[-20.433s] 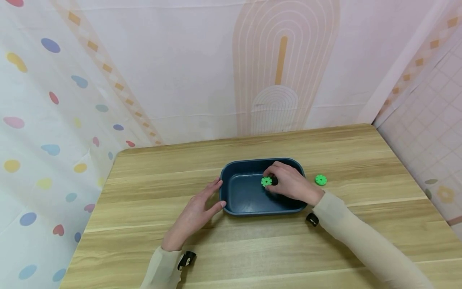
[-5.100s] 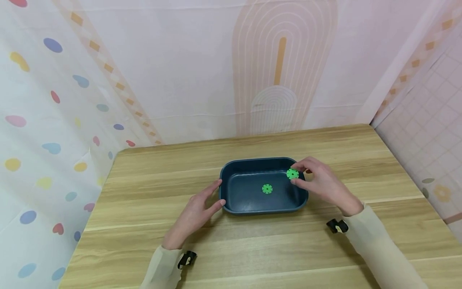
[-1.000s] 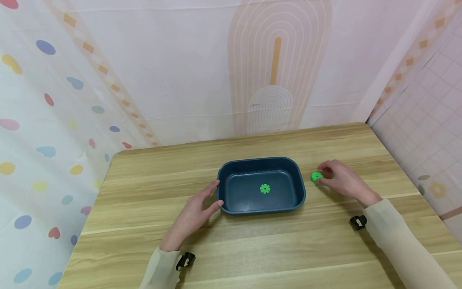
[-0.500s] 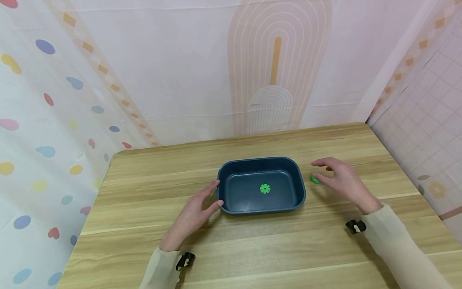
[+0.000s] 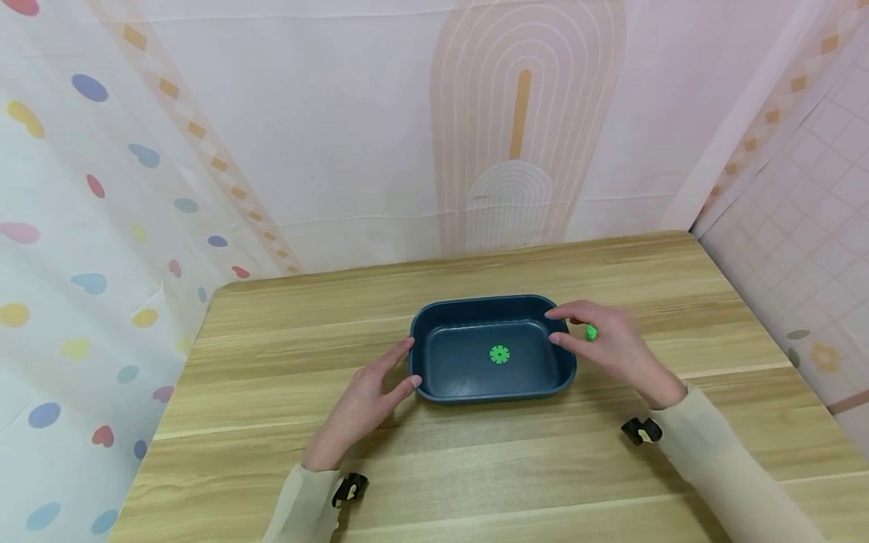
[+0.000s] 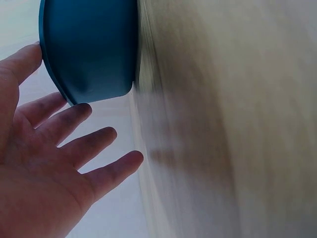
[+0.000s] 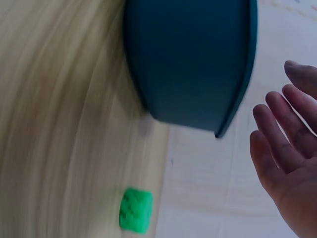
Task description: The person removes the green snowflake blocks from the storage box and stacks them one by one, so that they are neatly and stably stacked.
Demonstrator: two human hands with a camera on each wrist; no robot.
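Observation:
A dark blue rectangular plastic box (image 5: 451, 366) stands on the table. On its floor lies a green notched disc (image 5: 499, 354), like a snowflake building piece. My left hand (image 5: 363, 403) touches the box's left rim with thumb and fingertips, its fingers extended in the left wrist view. Over the right rim is my right hand (image 5: 614, 343), thumb and fingers apart with nothing between the tips. On the table beyond it stands a short stack of green discs (image 7: 135, 210), partly hidden by the right hand in the head view.
The wooden table (image 5: 516, 467) reaches back to a patterned cloth (image 5: 353, 151). More cloth hangs at the left and right sides. A black strap piece (image 5: 641, 431) sits at the right wrist, another (image 5: 349, 490) at the left.
Earlier the right hand held a green disc over the box's right rim, then had it at the stack. Now emptied, that hand has moved left to the rim. The left hand stays.

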